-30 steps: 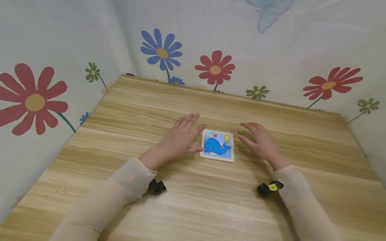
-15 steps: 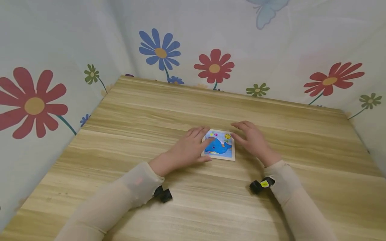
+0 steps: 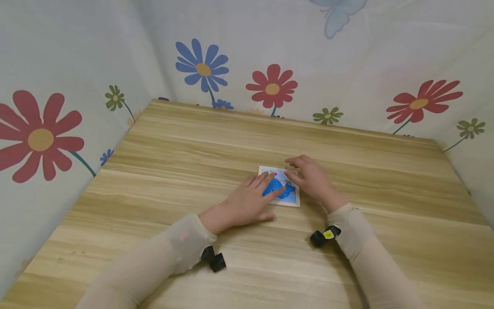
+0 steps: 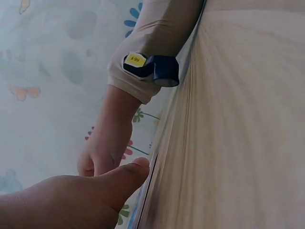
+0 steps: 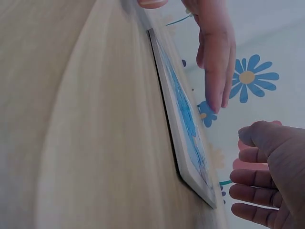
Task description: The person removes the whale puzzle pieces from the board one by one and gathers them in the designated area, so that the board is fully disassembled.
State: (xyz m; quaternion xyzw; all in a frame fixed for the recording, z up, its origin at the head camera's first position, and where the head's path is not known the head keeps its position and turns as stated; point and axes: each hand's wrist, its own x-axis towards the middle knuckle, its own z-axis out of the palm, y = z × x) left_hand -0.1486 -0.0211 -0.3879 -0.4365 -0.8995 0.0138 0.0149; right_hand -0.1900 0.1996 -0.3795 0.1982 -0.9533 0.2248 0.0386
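On the table lies a small square picture board [image 3: 291,198] with a pale frame and a blue whale on a light blue ground. My left hand [image 3: 247,201] reaches over its left side with fairly straight, spread fingers, covering part of the whale. Near the upper right corner is my right hand [image 3: 312,180], its fingers loosely bent and its thumb over the board. From the right wrist view, a gap shows between the fingers of both hands and the board's face [image 5: 183,119]. The left thumb [image 4: 136,169] overlaps the board's edge in the left wrist view.
The wood-grain table [image 3: 185,141] stretches around the board on all sides. A white curtain [image 3: 247,30] printed with flowers encloses the back and both sides. Black wrist cameras hang below the left cuff [image 3: 214,259] and right cuff [image 3: 324,237].
My left hand has moved right and nearer to me, from the board's left edge to over the picture. My right hand has shifted left over the upper right corner. The board stays put.
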